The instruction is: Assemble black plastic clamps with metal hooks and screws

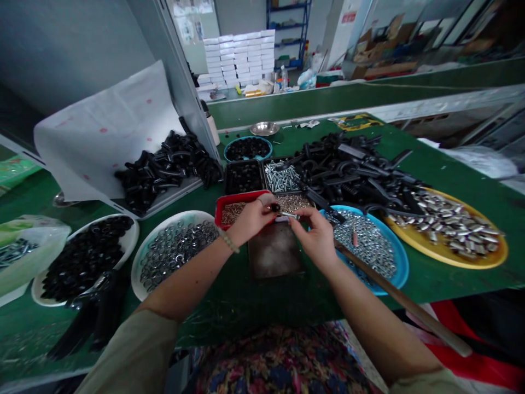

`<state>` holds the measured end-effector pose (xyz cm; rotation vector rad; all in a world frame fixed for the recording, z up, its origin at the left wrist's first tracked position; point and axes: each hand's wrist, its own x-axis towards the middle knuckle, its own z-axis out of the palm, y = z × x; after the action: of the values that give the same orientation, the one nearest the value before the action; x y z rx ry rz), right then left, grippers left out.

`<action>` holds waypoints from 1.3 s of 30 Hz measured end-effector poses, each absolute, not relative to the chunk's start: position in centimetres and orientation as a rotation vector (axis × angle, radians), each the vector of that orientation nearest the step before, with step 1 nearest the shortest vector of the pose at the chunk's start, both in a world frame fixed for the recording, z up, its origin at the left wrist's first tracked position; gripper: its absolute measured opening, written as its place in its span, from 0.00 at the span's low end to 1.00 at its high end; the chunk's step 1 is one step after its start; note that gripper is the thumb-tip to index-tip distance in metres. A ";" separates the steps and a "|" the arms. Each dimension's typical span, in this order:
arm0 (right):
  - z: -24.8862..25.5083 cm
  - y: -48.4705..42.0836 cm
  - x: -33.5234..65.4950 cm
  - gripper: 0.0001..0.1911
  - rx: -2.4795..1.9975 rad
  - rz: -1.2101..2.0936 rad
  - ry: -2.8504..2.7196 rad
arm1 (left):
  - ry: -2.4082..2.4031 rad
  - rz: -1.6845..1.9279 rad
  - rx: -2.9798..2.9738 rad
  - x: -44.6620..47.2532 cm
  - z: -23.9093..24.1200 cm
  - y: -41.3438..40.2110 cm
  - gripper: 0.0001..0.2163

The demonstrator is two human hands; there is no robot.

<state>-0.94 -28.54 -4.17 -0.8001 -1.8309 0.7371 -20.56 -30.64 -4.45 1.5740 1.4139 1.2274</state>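
My left hand [255, 218] is closed in a pinch on a small black round part [274, 207], just above the red tray [229, 200] of tiny brass pieces. My right hand [315, 234] pinches a short silver bolt [289, 215] and holds its tip toward the black part. Both hands meet over a worn dark metal plate [274, 253] on the green table [451, 164].
A white bowl of metal washers [174, 247] and a white bowl of black rings [84, 257] lie left. A blue plate of nuts [375, 246], a yellow plate of metal sleeves [453, 227] and a heap of black clamps [348, 169] lie right. A wooden stick [402, 301] slants at the table's front edge.
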 end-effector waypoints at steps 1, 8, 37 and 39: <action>-4.2 -28.6 -1.3 0.03 -0.781 0.727 -1.857 | 1.346 1.294 1.472 -19.2 -4.7 -32.3 0.14; -5.0 -31.0 -1.2 0.02 -0.719 0.691 -2.004 | 0.958 1.629 0.602 -15.2 -6.0 -38.4 0.14; -9.2 -38.9 -1.8 0.13 -0.727 1.333 -2.200 | 1.839 1.157 1.383 -17.6 -7.2 -48.7 0.07; -9.5 -39.0 -2.0 0.13 -0.727 1.542 -2.036 | 2.060 0.925 1.589 -20.6 -7.1 -49.4 0.09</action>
<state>-2.00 -39.00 -9.50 -0.7275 -2.0356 1.5418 -20.63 -49.40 -7.07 1.5889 2.0600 0.9247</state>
